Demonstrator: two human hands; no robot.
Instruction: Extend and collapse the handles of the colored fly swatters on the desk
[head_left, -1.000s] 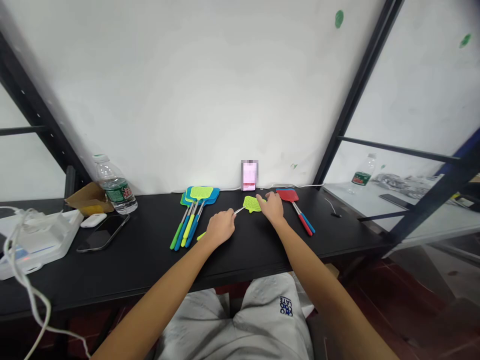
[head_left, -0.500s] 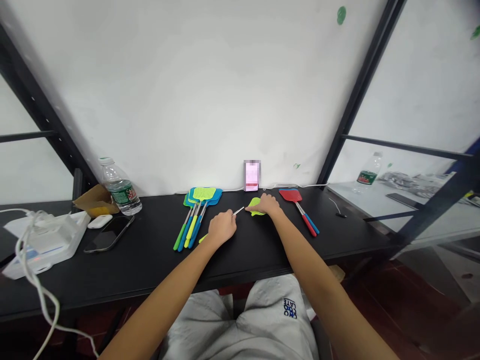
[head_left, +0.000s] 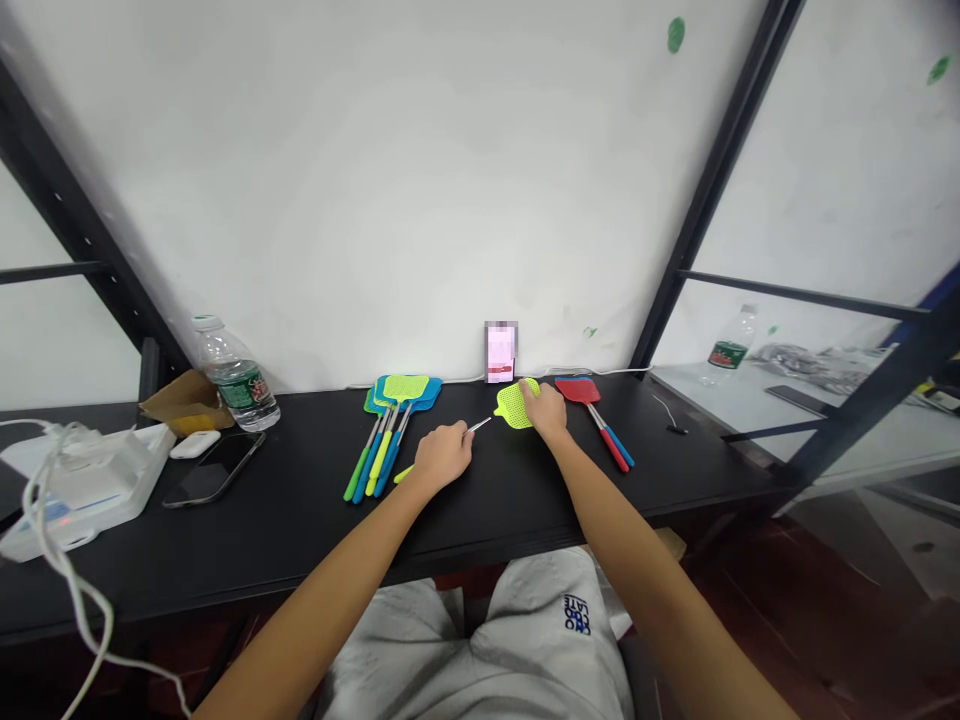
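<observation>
Fingers of the left hand (head_left: 444,455) are curled together, clamped on a slim silver metal rod (head_left: 478,426), whose yellow-green grip (head_left: 403,474) shows on the other side of the fist. Fingers of the right hand (head_left: 546,410) are closed on the right side of a perforated yellow-green plastic swatter head (head_left: 514,407) — thumb on its upper face, the remaining fingers partly hidden. Rod tip and head neck lie near each other, end to end, above the black tabletop (head_left: 480,510), midway between two groups of swatters. Left group: overlapping flyswatters with green, blue and yellow-green handles (head_left: 386,455), heads toward the wall. Right group: a red flyswatter (head_left: 577,391) overlapping a blue one (head_left: 621,447). Upright at the wall, behind the head, stands a pink-screened phone (head_left: 500,352). Far left: a clear plastic bottle with a green label (head_left: 244,385), an open brown cardboard box (head_left: 187,402), a white rounded case (head_left: 195,445) and a dark-screened smartphone (head_left: 215,468) — all on the tabletop.
</observation>
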